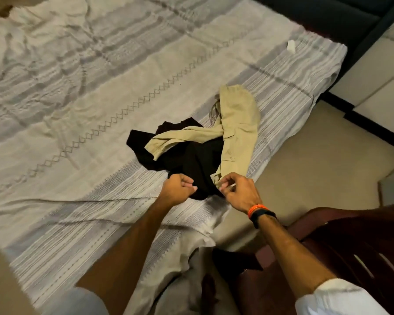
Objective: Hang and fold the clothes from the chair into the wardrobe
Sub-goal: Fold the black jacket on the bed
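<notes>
Little is done, I judge: the khaki cargo trousers (237,130) and a black garment (187,160) lie tangled on the bed (77,110) near its edge, neither folded nor hung. My right hand (239,192) pinches the trousers' hem; my left hand (178,189) is curled, seemingly gripping the black cloth. The dark red chair (350,242) crowds my right; open bedspread stretches left for folding.

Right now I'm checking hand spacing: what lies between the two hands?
In the head view, black garment lies between left hand and right hand, which pinches the khaki shirt.
</notes>
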A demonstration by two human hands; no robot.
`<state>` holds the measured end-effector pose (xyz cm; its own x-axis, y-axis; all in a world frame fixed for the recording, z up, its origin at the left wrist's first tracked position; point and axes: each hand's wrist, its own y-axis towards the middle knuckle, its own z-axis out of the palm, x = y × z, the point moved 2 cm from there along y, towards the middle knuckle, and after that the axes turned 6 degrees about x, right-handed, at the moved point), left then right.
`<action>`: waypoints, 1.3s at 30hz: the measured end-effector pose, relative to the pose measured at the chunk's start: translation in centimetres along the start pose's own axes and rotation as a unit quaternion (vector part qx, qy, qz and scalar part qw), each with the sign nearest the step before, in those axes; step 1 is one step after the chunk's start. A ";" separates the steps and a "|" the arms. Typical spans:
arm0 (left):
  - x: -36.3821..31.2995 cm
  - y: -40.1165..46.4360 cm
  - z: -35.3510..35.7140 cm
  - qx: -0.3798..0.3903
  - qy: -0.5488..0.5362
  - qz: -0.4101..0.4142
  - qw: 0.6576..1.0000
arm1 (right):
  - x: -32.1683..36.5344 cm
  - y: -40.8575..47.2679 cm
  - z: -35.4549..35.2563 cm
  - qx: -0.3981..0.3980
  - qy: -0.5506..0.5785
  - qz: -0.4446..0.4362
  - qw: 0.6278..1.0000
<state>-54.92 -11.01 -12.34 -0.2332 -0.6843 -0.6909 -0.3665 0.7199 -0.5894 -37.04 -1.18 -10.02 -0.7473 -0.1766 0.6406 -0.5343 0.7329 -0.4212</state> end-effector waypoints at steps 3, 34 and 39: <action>0.5 3.4 -0.5 -0.002 0.004 -0.024 1.000 | 0.7 3.3 0.8 0.029 -0.010 0.019 0.999; 6.1 15.1 -1.4 -0.028 -0.065 -0.150 0.986 | -0.2 19.0 7.3 -0.034 0.136 0.136 0.981; 1.9 14.5 -3.0 -0.052 -0.133 -0.066 0.987 | 6.1 20.9 0.3 -0.052 0.582 0.109 0.804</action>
<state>-63.42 -2.24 -20.97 0.0631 -0.7065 -0.7048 -0.4719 0.6012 -0.6449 -52.93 12.88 -15.12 0.0896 0.6542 0.7510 -0.3595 0.7244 -0.5882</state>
